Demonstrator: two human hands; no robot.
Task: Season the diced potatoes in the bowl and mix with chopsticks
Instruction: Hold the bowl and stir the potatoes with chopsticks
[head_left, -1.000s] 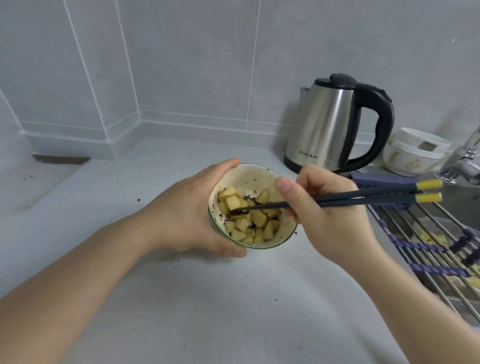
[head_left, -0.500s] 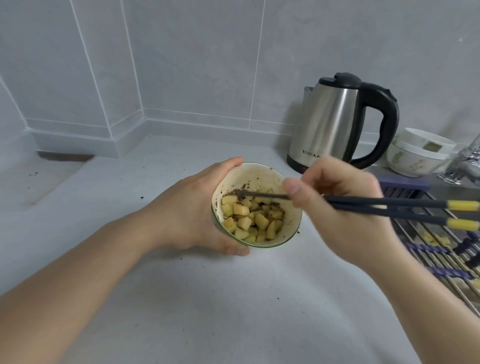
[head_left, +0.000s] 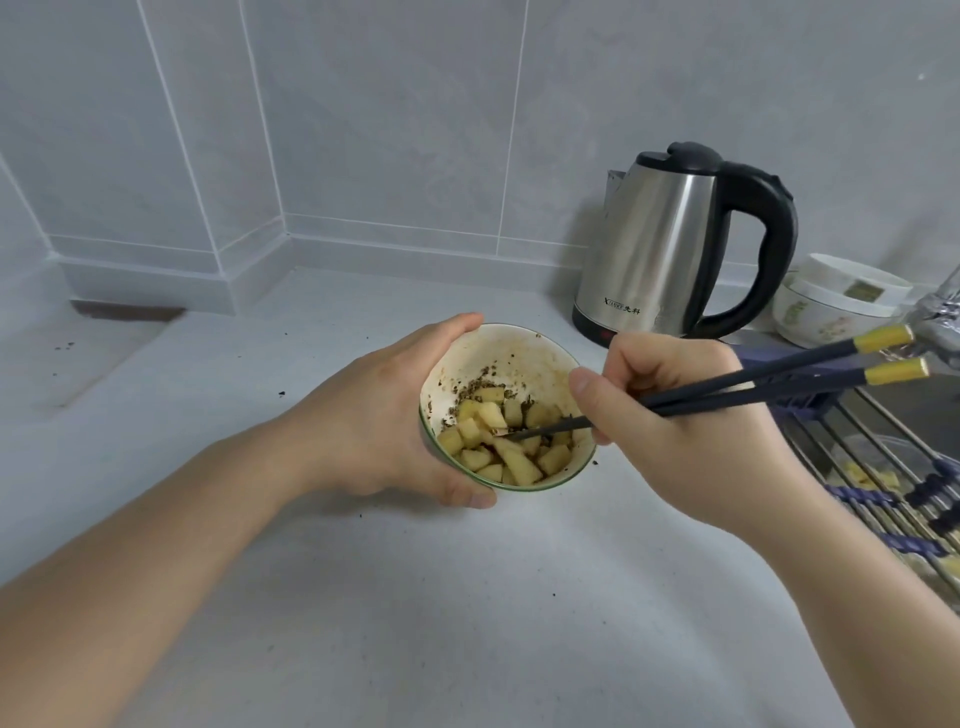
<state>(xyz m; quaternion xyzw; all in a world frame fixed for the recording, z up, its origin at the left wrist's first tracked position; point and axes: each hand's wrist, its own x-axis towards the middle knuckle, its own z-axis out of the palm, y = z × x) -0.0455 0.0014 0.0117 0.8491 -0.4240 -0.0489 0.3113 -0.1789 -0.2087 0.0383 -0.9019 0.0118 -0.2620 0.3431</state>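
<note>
1. Grey wall tiles met a pale speckled counter (head_left: 467, 597) in a corner, and both of a person's forearms reached forward over it.
2. At the middle of the counter stood a small white bowl (head_left: 498, 358) with a green rim, its inner wall smeared with brownish seasoning.
3. The left hand (head_left: 384, 415) wrapped round the bowl's outer wall, with fingers curled at the far rim and the thumb at the near rim, probably to keep it from sliding or tipping during the mixing.
4. Diced potatoes (head_left: 506, 441) lay heaped in the bottom of the bowl, yellow cubes flecked with dark spice, just beside the left hand's palm.
5. The right hand (head_left: 675, 415) was closed on a pair of dark chopsticks (head_left: 753, 382) with yellow bands near their tops; it held them low on the shafts, which would give closer control of the tips.
6. The chopstick tips reached out past the right hand's thumb into the potato pile, so the step in hand looked like mixing, with some spice not yet off the wall.
7. Beyond the right hand stood a steel kettle (head_left: 660, 249) with a black handle, clear of the work.
8. Further out past the right hand sat stacked white bowls (head_left: 831, 306) and a metal drying rack (head_left: 883, 483).
</note>
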